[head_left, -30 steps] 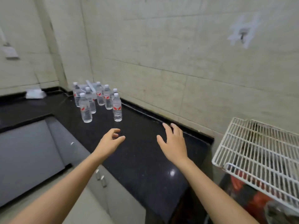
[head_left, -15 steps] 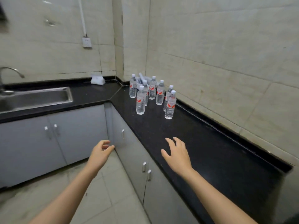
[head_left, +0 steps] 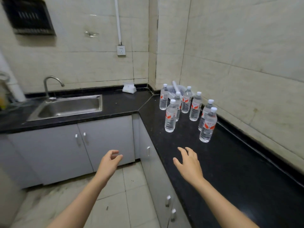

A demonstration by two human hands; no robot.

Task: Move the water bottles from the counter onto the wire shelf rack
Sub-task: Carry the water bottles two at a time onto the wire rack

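On the black tabletop (head_left: 230, 170), head view, the only one: seven water bottles (head_left: 195, 109) stand upright near the corner, caps on. They are closely packed, and some overlap from this angle. The nearest bottle (head_left: 208, 127) is on the wall side. Another front bottle (head_left: 170, 117) stands closer to the tabletop's front edge. A white basket (head_left: 171, 89) lies just behind the group. The wire rack is not in view.

Left hand (head_left: 109, 163): out over the floor in front of the cabinet doors, fingers loosely curled, grip apart, holding nothing.
Right hand (head_left: 189, 163): above the front edge of the tabletop, fingers spread, grip apart, empty, short of the nearest bottle.

Risks, as judged:
- Tight spacing. A hand reaching past the front bottles for one at the back would likely clip a neighbour and topple it, possibly several.
- The bottle nearest the front edge could roll off to the floor if knocked over.
- The bottles are tall, narrow and smooth. A high or loose grip may let one slip or swing.
- With the rack out of sight, carrying means turning. A bottle in each hand leaves none free to steady a wobble.
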